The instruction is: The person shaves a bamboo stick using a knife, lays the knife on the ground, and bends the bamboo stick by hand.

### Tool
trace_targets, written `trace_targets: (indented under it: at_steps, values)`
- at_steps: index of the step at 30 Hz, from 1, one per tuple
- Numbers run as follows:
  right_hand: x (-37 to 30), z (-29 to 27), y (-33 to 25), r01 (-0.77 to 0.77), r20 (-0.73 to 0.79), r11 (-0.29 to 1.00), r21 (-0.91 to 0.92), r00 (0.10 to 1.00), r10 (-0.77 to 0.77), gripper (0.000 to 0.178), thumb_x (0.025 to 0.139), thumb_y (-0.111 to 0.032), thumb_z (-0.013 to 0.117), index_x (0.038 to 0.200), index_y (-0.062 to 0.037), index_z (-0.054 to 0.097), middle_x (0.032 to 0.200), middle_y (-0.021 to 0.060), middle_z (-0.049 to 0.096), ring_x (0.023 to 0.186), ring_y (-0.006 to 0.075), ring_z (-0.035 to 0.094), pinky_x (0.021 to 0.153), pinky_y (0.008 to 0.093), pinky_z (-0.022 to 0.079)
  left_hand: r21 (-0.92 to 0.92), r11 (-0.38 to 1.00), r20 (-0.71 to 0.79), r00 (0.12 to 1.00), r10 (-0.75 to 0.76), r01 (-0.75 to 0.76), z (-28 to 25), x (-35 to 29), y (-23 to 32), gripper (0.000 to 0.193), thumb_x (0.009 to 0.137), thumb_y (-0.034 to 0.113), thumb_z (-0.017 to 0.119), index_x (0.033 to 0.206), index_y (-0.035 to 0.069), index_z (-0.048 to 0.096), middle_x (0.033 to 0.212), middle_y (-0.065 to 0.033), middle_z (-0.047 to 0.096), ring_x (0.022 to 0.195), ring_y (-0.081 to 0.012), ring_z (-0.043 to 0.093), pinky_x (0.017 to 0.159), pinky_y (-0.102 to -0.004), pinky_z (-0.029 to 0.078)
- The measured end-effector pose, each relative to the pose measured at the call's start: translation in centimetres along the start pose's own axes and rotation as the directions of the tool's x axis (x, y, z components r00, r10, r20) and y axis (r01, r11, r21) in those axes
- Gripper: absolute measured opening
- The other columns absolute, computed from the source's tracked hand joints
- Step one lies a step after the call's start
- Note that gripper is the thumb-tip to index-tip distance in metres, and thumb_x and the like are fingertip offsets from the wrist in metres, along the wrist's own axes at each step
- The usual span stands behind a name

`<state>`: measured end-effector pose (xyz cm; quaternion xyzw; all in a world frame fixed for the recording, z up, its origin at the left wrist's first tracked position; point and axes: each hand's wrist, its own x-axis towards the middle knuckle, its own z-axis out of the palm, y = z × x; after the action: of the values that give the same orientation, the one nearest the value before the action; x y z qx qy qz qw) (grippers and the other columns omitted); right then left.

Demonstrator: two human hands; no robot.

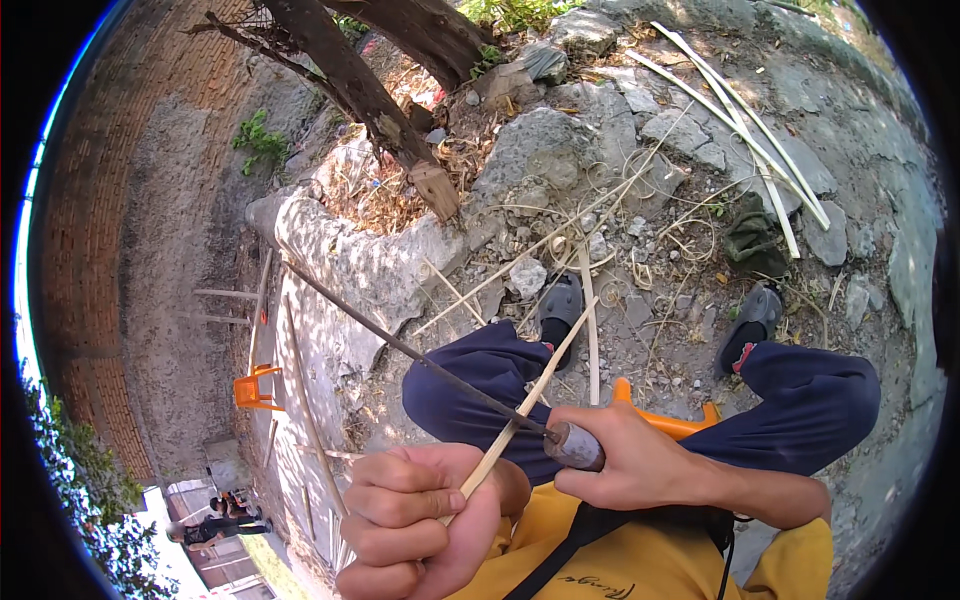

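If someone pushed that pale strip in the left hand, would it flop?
The pale strip would probably be fairly stiff: it juts straight out past the left hand without drooping. Being slender, it is likely light, and might bend under a hard push.

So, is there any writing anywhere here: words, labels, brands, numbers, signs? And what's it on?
Yellow shirt: a short line of dark slanted script on the front; I won't copy its wording.
Right sock: a red mark, too small to tell whether it is lettering.
Tool handle and wooden strip: no writing that I can make out.
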<state>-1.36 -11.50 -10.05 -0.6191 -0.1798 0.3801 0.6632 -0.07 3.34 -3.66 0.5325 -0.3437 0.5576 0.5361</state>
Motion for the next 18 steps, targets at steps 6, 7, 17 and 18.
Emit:
trace_targets:
  at_steps: [6,7,17,18]
  values:
    - [-0.4,0.2,-2.6,0.069,0.029,0.995,0.072,0.997,-0.071,0.027,0.077,-0.016,0.067,0.093,0.0049,0.061,0.066,0.021,0.063,0.058,0.0331,0.064,0.058,0.0406,0.051,0.061,0.998,0.034,0.999,-0.029,0.027,-1.5,-1.2,-0.5,0.053,0.108,0.053,0.021,0.072,0.016,0.035,0.052,0.0025,0.033,0.036,-0.0084,0.03,0.042,-0.0233,0.025]
    - [-0.4,0.2,-2.4,0.069,0.029,0.995,0.069,0.997,-0.071,0.027,0.077,-0.016,0.067,0.093,0.0049,0.061,0.066,0.021,0.063,0.058,0.0331,0.064,0.058,0.0406,0.051,-0.014,0.999,0.029,0.999,-0.04,0.041,-1.4,-1.1,-0.5,0.054,0.107,0.053,0.021,0.071,0.017,0.035,0.05,0.003,0.032,0.036,-0.0081,0.029,0.042,-0.0236,0.025]
    - [0.4,0.0,0.0,0.044,-0.053,0.999,-0.012,0.998,-0.044,0.029,0.076,-0.016,0.069,0.095,0.0035,0.061,0.065,0.0218,0.063,0.058,0.0364,0.065,0.058,0.0411,0.052,0.136,0.987,-0.081,0.994,-0.07,0.081,-1.6,-1.4,-1.1,0.05,0.108,0.05,0.024,0.071,0.017,0.032,0.049,0.0047,0.027,0.035,-0.0061,0.022,0.041,-0.0212,0.021]
    - [0.4,0.1,-0.2,0.091,-0.042,0.996,-0.001,0.995,-0.091,0.028,0.076,-0.015,0.069,0.095,0.0036,0.061,0.065,0.0217,0.063,0.058,0.0365,0.065,0.058,0.0412,0.052,0.134,0.988,-0.081,0.995,-0.064,0.075,-1.6,-1.4,-1.2,0.05,0.108,0.05,0.023,0.071,0.017,0.033,0.049,0.0048,0.027,0.035,-0.0062,0.022,0.042,-0.0211,0.022]
